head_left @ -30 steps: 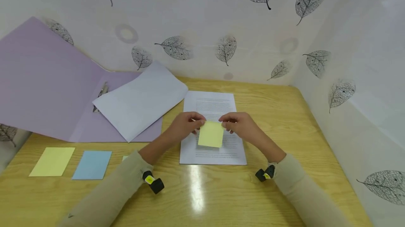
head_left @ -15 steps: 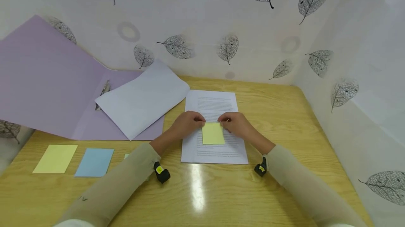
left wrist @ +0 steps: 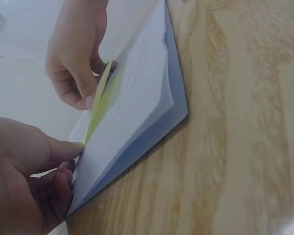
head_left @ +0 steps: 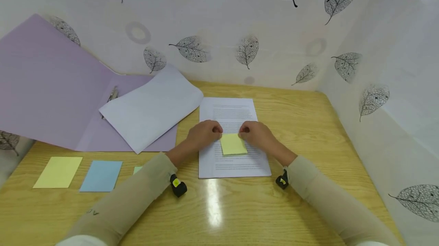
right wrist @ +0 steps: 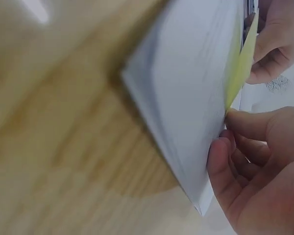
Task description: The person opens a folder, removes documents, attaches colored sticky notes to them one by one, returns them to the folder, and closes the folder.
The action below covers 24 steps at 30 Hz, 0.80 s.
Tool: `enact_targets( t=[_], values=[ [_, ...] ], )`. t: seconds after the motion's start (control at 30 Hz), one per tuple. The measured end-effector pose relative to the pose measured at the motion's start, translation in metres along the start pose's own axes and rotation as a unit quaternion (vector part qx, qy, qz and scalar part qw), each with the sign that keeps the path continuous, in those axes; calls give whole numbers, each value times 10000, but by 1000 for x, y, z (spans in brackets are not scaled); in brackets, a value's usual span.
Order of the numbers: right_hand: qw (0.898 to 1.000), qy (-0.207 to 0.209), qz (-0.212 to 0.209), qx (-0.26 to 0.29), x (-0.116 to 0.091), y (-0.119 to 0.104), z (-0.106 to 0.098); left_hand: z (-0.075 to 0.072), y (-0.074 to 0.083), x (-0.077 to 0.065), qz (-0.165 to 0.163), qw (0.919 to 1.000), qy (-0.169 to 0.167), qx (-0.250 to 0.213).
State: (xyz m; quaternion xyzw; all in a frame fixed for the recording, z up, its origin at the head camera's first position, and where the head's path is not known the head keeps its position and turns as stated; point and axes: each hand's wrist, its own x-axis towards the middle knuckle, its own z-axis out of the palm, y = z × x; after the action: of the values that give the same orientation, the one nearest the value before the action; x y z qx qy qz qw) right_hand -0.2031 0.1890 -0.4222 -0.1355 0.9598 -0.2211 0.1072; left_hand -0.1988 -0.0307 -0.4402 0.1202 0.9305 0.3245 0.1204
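Observation:
Over a stack of printed paper (head_left: pixel 209 166), a yellow sticky note (head_left: pixel 234 145) is held at its two upper corners. My left hand (head_left: pixel 202 135) pinches the left corner between thumb and fingers. The opposite corner is pinched by my right hand (head_left: pixel 260 136). In the left wrist view the sticky note (left wrist: pixel 96 105) stands tilted up off the page, its shade falling on the text below. The right wrist view shows the same sticky note (right wrist: pixel 242 63) slanting close over the sheet, with thumb and fingertips right at its edge.
An open lilac folder (head_left: pixel 48 86) with a metal clip (head_left: pixel 113 94) lies at the left, a blank white sheet (head_left: pixel 154 107) across it. In front are a yellow square (head_left: pixel 58 172), a blue square (head_left: pixel 101 176) and a green one (head_left: pixel 137 169), partly behind my left sleeve. A leaf-patterned wall (head_left: pixel 219 17) borders the table.
The sticky note has shifted slightly right over the page, and its lower edge has moved up. Both hands keep their pinch. The printed stack has turned a little.

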Motion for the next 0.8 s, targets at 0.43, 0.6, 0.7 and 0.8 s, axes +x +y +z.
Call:
enact_targets(
  t=[0.43,0.6,0.7,0.8],
  values=[
    [9940,-612,600,-686,14,-12,-5,3,7,9,-108,9984,95,554],
    [9944,-624,770,-369,11,3,-15,5,1,8,54,9989,92,459],
    [9941,-606,880,-188,8,12,-20,6,-6,8,171,9993,108,317],
    [9957,-550,744,-70,5,21,-24,5,-12,7,331,9994,72,98]
  ],
)
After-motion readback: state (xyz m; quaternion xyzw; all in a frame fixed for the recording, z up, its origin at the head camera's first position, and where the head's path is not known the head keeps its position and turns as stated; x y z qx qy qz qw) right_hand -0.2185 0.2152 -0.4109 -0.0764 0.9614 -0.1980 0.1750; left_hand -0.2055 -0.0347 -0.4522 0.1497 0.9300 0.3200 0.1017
